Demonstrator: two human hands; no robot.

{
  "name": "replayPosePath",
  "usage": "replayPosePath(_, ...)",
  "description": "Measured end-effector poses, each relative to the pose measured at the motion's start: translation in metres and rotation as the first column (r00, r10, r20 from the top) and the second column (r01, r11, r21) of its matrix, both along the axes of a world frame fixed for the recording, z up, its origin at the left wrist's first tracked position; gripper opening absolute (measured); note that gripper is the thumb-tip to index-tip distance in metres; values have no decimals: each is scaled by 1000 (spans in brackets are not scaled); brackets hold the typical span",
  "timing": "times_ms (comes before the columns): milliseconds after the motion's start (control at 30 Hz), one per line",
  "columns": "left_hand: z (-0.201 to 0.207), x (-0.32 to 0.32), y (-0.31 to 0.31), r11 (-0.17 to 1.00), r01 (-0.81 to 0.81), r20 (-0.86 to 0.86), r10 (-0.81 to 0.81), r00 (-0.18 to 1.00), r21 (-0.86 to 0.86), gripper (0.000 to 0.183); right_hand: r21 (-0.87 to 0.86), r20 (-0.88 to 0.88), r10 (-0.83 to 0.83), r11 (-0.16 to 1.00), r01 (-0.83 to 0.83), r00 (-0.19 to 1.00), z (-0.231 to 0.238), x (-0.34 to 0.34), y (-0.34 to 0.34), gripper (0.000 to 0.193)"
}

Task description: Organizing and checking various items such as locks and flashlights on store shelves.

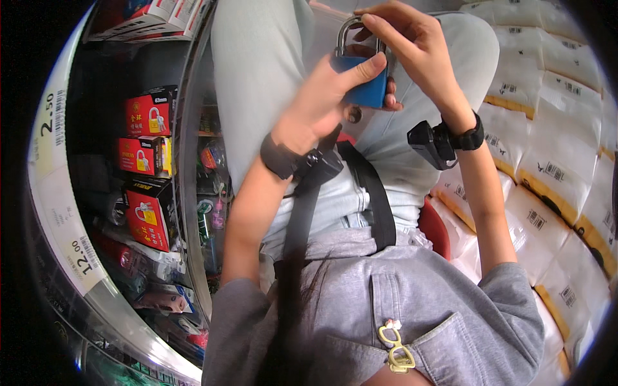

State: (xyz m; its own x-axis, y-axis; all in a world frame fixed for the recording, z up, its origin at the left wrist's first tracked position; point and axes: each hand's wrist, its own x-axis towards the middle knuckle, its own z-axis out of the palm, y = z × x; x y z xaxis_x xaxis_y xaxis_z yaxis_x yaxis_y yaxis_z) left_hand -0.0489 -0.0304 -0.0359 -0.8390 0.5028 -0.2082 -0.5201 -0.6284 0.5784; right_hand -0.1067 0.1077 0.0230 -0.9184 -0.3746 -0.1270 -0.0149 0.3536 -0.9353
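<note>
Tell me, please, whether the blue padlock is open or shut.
Cannot tell: the left hand covers where one end of the shackle would enter the blue padlock.

Bare left hand (pixel 322 90), black-banded wrist (pixel 280 156): thumb extended, fingers curled. Bare right hand (pixel 415 38), black-banded wrist (pixel 468 134): fingers bent leftward.

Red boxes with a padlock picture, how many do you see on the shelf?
3, one above another at the picture's left: the upper box, the middle box and the lower box. More may be hidden behind them.
</note>
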Motion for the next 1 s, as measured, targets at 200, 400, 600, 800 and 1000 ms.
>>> replayPosePath(200, 7, -4, -1, 984, -58, 125, 37, 991, 168, 38, -507, -43, 103, 855, -110, 994, -52, -23, -10, 28)
replayPosePath(400, 6, -3, 3, 986, -141, 85, 133, 987, 88, 43, -556, 108, 94, 831, -18, 990, -42, -13, -19, 34)
replayPosePath(600, 0, -10, 14, 955, -242, 37, 252, 967, -169, 53, -446, 18, 103, 891, -84, 995, -23, -25, -4, 27)
replayPosePath(800, 4, -11, 27, 879, -423, -148, 398, 905, -223, 49, -384, -29, -13, 923, 1, 1000, -25, -16, -9, 23)
replayPosePath(1000, -6, -7, 30, 699, -631, -413, 493, 766, -336, 60, -433, -26, 3, 901, -14, 1000, -7, -7, -15, 22)
